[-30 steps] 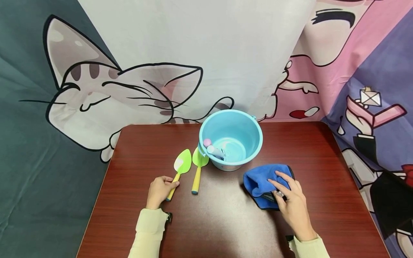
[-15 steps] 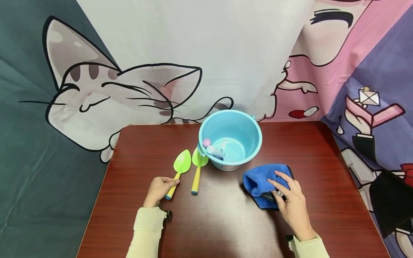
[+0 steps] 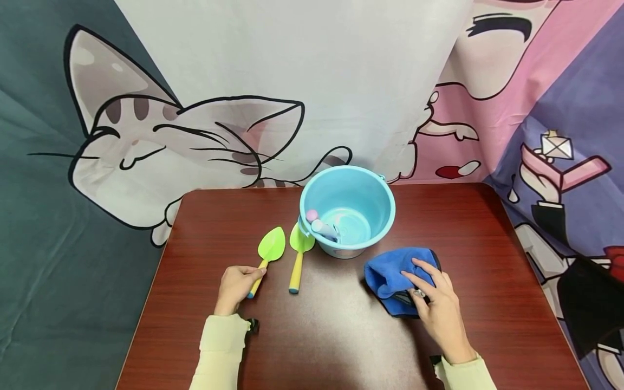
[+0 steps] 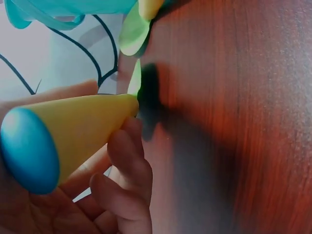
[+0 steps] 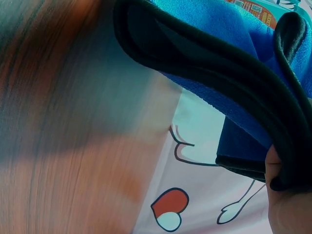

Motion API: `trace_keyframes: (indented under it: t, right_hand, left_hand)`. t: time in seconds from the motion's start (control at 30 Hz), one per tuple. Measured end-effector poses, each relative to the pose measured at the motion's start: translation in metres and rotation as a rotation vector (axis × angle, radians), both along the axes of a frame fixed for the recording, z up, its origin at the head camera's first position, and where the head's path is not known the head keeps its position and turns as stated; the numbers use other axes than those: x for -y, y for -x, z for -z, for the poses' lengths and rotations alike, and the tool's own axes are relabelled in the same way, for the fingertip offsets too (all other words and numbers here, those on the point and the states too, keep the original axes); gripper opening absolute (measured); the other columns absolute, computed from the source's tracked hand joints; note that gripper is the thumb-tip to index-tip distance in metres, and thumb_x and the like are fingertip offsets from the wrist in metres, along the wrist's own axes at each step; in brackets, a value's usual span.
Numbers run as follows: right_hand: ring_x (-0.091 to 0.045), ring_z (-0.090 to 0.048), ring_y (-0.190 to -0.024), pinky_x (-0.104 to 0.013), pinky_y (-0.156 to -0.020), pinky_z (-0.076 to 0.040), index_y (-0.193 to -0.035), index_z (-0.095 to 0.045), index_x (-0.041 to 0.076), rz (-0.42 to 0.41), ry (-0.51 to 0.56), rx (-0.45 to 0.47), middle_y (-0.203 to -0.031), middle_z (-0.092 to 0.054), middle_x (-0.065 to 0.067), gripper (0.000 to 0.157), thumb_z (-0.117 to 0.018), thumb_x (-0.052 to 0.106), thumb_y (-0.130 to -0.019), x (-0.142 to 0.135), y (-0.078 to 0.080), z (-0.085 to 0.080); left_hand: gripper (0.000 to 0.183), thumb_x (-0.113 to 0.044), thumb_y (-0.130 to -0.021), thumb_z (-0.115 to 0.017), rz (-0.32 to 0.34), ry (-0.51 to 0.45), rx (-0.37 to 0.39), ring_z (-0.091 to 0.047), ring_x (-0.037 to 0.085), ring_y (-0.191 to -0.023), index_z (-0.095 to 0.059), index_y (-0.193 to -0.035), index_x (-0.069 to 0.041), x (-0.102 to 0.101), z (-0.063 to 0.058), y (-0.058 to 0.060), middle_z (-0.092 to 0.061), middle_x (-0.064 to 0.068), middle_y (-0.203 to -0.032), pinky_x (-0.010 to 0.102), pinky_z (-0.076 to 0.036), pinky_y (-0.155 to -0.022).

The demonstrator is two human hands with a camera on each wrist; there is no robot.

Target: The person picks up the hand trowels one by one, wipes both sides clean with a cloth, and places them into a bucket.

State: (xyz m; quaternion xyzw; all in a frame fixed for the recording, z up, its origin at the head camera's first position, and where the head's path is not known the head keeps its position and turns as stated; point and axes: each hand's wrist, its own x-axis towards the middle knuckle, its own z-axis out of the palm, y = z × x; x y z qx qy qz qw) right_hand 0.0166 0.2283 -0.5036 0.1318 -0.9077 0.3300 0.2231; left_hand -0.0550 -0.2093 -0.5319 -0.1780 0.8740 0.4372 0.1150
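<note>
My left hand (image 3: 236, 287) pinches the yellow handle of a green toy trowel (image 3: 271, 245) on the left of the table. In the left wrist view the blue-tipped handle (image 4: 83, 131) lies between thumb and fingers, and a shadow shows on the table beside the blade. On the right, my right hand (image 3: 442, 311) grips a folded blue cloth (image 3: 390, 271) with dark edging. The right wrist view shows the cloth (image 5: 209, 44) partly raised, its edge covering most of the hand. A second trowel (image 3: 297, 268) lies between the held one and a light-blue bucket (image 3: 346, 253).
Inside the bucket, at its left, are a pale cylindrical piece (image 3: 324, 229) and a small pink round piece (image 3: 312, 215). The bucket stands near the table's back edge, against a printed cloth backdrop (image 3: 370, 81). Brown table surface (image 3: 322, 346) extends in front.
The held trowel has shifted slightly left and its blade has turned a little. The right hand and blue cloth have moved very slightly left. Bucket and second trowel stay put.
</note>
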Motion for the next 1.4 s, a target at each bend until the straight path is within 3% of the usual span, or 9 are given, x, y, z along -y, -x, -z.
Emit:
trace_keyframes:
  t: [0.13, 0.33, 0.53, 0.7, 0.83, 0.97, 1.07, 1.27, 1.4]
  right_hand:
    - [-0.028, -0.05, -0.099, -0.024, -0.067, -0.036, -0.115, -0.076, 0.009, -0.01, 0.005, 0.014, -0.137, -0.059, -0.014, 0.041, -0.075, -0.01, -0.079, 0.002, -0.001, 0.0]
    - [-0.028, -0.05, -0.097, -0.023, -0.066, -0.035, -0.116, -0.076, 0.01, -0.038, 0.009, 0.009, -0.136, -0.059, -0.015, 0.045, -0.075, -0.012, -0.077, 0.008, -0.003, 0.0]
    - [-0.026, -0.049, -0.1, -0.022, -0.067, -0.036, -0.117, -0.076, 0.012, -0.06, 0.015, 0.034, -0.138, -0.058, -0.012, 0.042, -0.075, -0.008, -0.08, 0.014, -0.006, -0.001]
    - [-0.023, -0.049, -0.094, -0.024, -0.069, -0.034, -0.116, -0.076, 0.011, -0.11, 0.045, -0.012, -0.137, -0.059, -0.014, 0.044, -0.074, -0.01, -0.077, 0.021, -0.006, -0.002]
    - [-0.026, -0.053, -0.099, -0.025, -0.073, -0.034, -0.117, -0.076, 0.012, -0.162, 0.073, -0.035, -0.137, -0.059, -0.014, 0.043, -0.072, -0.008, -0.079, 0.027, -0.006, -0.002]
    - [-0.026, -0.053, -0.102, -0.023, -0.071, -0.034, -0.117, -0.076, 0.013, -0.198, 0.092, -0.051, -0.137, -0.059, -0.014, 0.022, -0.062, 0.019, -0.1, 0.033, -0.006, -0.004]
    - [-0.024, -0.051, -0.099, -0.02, -0.067, -0.034, -0.115, -0.076, 0.013, -0.214, 0.101, -0.063, -0.135, -0.06, -0.014, 0.036, -0.049, 0.035, -0.106, 0.037, -0.006, -0.005]
    - [-0.022, -0.05, -0.1, -0.018, -0.067, -0.035, -0.115, -0.076, 0.015, -0.275, 0.108, -0.064, -0.135, -0.06, -0.013, 0.036, -0.048, 0.035, -0.107, 0.047, -0.004, -0.009]
    - [-0.025, -0.052, -0.109, -0.023, -0.077, -0.035, -0.118, -0.075, 0.015, -0.354, 0.114, -0.053, -0.137, -0.059, -0.013, 0.034, -0.048, 0.033, -0.107, 0.053, -0.004, -0.013]
  left_hand:
    - [0.035, -0.037, -0.09, -0.074, -0.001, 0.01, -0.002, -0.061, 0.02, -0.082, -0.079, -0.103, -0.006, 0.003, -0.008, -0.002, -0.073, 0.006, -0.096, 0.032, -0.048, -0.068]
    - [0.034, -0.036, -0.09, -0.074, 0.009, 0.038, -0.038, -0.061, 0.016, -0.072, -0.078, -0.104, -0.005, 0.007, -0.031, -0.006, -0.074, 0.003, -0.087, 0.031, -0.048, -0.063]
    - [0.03, -0.033, -0.088, -0.077, 0.095, 0.083, -0.055, -0.059, 0.016, -0.067, -0.079, -0.1, -0.006, 0.007, -0.051, -0.012, -0.072, 0.0, -0.079, 0.032, -0.047, -0.061]
    - [0.025, -0.03, -0.086, -0.08, 0.19, 0.068, -0.043, -0.061, 0.014, -0.066, -0.079, -0.096, -0.007, 0.001, -0.059, -0.021, -0.072, -0.001, -0.078, 0.032, -0.049, -0.061]
    - [0.02, -0.025, -0.084, -0.082, 0.256, 0.022, -0.024, -0.063, 0.013, -0.065, -0.079, -0.093, -0.007, -0.006, -0.061, -0.028, -0.072, -0.002, -0.076, 0.031, -0.051, -0.06]
    - [0.019, -0.021, -0.082, -0.083, 0.341, -0.038, -0.019, -0.064, 0.013, -0.063, -0.078, -0.092, -0.005, -0.012, -0.061, -0.032, -0.072, -0.001, -0.077, 0.03, -0.052, -0.058]
    - [0.02, -0.022, -0.082, -0.083, 0.422, -0.061, -0.026, -0.063, 0.012, -0.063, -0.078, -0.092, -0.005, -0.016, -0.058, -0.032, -0.071, -0.001, -0.077, 0.029, -0.052, -0.058]
    - [0.019, -0.026, -0.082, -0.083, 0.563, -0.043, -0.063, -0.059, 0.008, -0.06, -0.08, -0.091, -0.009, -0.029, -0.05, -0.027, -0.069, -0.007, -0.074, 0.026, -0.048, -0.057]
    - [0.015, -0.026, -0.082, -0.082, 0.625, -0.021, -0.088, -0.052, 0.004, -0.055, -0.079, -0.087, -0.013, -0.039, -0.048, -0.026, -0.066, -0.01, -0.07, 0.023, -0.044, -0.054]
